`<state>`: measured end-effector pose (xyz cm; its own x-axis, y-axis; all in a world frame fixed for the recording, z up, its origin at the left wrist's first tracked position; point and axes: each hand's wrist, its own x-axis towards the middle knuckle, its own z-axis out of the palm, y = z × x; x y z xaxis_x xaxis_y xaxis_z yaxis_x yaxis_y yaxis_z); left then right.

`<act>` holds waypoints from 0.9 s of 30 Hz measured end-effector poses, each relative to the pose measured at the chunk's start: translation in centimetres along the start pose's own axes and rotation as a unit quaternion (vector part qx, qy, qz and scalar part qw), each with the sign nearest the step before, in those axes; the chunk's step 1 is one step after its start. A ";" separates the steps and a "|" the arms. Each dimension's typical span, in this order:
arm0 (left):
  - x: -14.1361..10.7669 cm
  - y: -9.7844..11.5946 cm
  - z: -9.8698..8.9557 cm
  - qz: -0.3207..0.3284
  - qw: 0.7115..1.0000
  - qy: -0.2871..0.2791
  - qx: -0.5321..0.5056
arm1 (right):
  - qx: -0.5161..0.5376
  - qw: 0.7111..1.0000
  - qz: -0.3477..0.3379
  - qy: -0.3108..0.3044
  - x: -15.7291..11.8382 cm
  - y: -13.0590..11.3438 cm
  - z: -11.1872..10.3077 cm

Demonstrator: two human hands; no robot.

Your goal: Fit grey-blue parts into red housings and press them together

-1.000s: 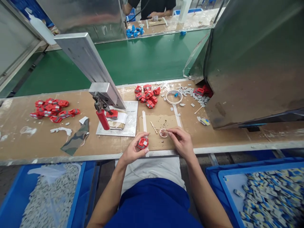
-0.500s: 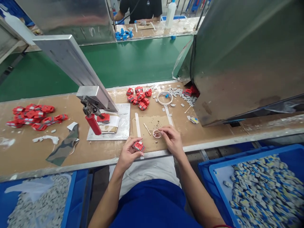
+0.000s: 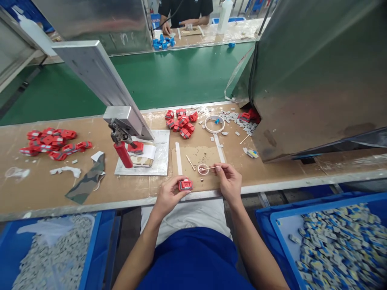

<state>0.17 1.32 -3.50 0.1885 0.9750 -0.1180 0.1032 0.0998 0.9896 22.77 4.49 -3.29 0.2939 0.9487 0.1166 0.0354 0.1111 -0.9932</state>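
Observation:
My left hand (image 3: 170, 194) grips a small red and grey plastic part (image 3: 185, 185) by its sides, just above the front of the bench. Between thumb and fingers of my right hand (image 3: 229, 181) is a thin pale stick (image 3: 211, 167), which looks like a cotton swab. Its far tip is over a small round clear dish (image 3: 203, 169). A second pale stick (image 3: 190, 163) lies on the cardboard sheet (image 3: 198, 154) left of the dish. Dark crumbs are scattered on that cardboard.
A hand press with a red handle (image 3: 123, 155) stands left, a red part beneath it. Red parts are heaped behind (image 3: 183, 123) and far left (image 3: 48, 141). A tape roll (image 3: 214, 124) sits near grey pieces. Blue bins (image 3: 273, 217) flank me. A person works across the green belt (image 3: 181, 72).
The red part in my left hand has tilted to show more of its side. My right hand has drawn slightly right with the stick. The whole view has shifted a little.

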 end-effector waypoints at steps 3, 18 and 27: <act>0.0 -0.2 0.0 0.037 0.998 0.006 0.058 | -0.004 1.000 -0.019 -0.002 -1.1 -1.3 0.0; 0.0 1.3 0.0 0.114 0.981 -0.004 0.159 | -0.103 0.970 -0.158 -0.152 -3.4 -3.4 2.4; 0.0 1.3 -0.2 0.110 0.983 -0.016 0.148 | -0.131 0.961 -0.184 -0.162 -3.3 -3.5 2.7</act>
<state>0.13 1.48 -2.24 0.2675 0.9594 0.0895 0.3359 -0.1799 0.9245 19.08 1.74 -0.17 -0.0962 0.9069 0.4102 0.3316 0.4178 -0.8459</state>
